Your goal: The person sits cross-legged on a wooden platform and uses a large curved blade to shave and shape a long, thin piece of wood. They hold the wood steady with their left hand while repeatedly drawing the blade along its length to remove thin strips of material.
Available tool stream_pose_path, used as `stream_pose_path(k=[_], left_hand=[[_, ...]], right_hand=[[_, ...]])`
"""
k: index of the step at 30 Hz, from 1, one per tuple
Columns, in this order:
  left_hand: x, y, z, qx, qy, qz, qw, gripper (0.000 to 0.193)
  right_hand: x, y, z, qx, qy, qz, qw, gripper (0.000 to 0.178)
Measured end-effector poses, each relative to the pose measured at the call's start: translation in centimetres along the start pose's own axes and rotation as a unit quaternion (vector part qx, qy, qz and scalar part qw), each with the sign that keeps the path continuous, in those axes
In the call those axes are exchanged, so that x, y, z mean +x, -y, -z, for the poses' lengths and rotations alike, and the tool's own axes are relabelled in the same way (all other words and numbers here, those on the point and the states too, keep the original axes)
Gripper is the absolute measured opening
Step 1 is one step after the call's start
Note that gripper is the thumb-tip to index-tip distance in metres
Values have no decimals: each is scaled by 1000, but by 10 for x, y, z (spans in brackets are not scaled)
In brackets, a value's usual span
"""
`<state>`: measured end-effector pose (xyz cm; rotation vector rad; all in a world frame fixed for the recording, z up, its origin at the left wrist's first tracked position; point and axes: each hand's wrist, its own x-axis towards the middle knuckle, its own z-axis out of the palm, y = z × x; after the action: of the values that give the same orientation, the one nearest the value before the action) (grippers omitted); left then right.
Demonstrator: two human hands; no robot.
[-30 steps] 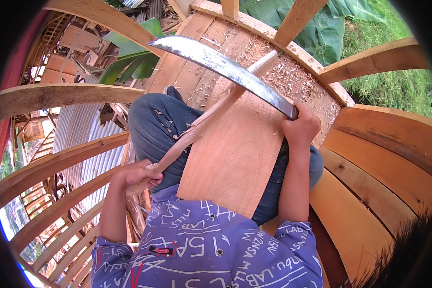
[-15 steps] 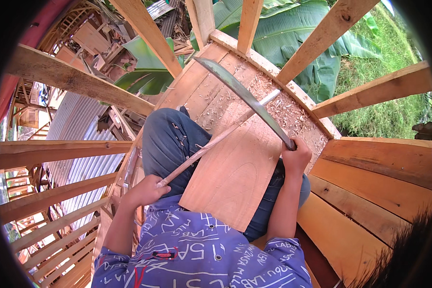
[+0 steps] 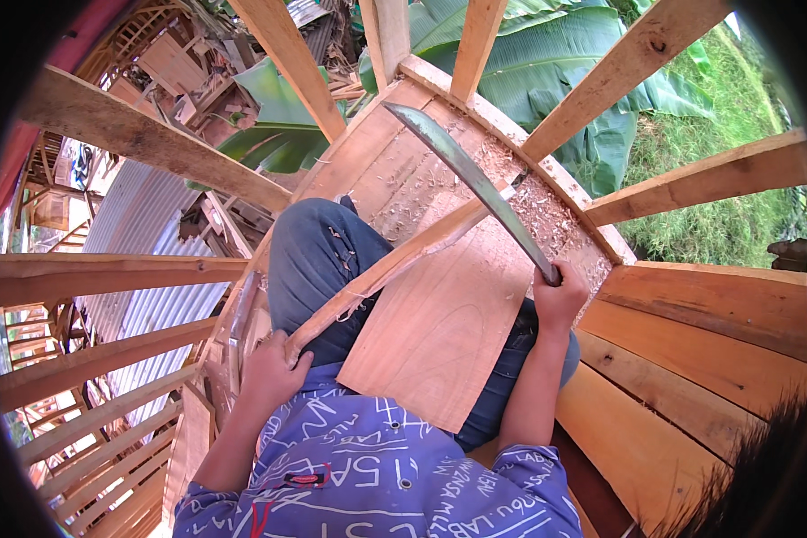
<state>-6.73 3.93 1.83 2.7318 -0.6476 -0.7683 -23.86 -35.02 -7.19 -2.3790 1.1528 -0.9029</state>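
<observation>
My left hand (image 3: 273, 366) is closed round the near end of a long wooden stick (image 3: 381, 280), which slants away to the upper right. Its side is rough, with frayed fibres near my knee. My right hand (image 3: 560, 294) grips the dark handle of a machete (image 3: 468, 172). The long curved blade points to the upper left and crosses over the far part of the stick; whether it touches the wood I cannot tell. Under both lies a flat wooden board (image 3: 439, 332), resting across my lap with its far end over the plank floor.
Wood shavings (image 3: 547, 215) lie scattered on the plank floor (image 3: 368, 184). Upright timber posts (image 3: 592, 76) surround me, and a plank wall (image 3: 690, 332) stands at my right. Beyond are banana leaves (image 3: 547, 72), grass (image 3: 690, 170) and corrugated metal sheets (image 3: 152, 224).
The stick has been rolled in my left hand, so a broader, rougher face shows. The machete has shifted slightly to the right, with my right hand still round its handle.
</observation>
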Motion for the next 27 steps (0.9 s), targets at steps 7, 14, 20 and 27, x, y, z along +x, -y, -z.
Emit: stream_pose_path(k=[7,14,20,27], left_hand=[[4,5,-18,33,-22,-28,999,36],[7,12,-29,18,-49,-44,998,34],[13,12,-24,-14,-23,-45,999,34],[13,17,-30,-24,-4,-29,999,34]], right_hand=[[0,-5,-3,-39,109,-66,991,14],[-1,4,-5,-29,146,-90,985,20],[-3,54,1,-45,141,-30,989,23],[18,74,7,-169,95,141,971,26]])
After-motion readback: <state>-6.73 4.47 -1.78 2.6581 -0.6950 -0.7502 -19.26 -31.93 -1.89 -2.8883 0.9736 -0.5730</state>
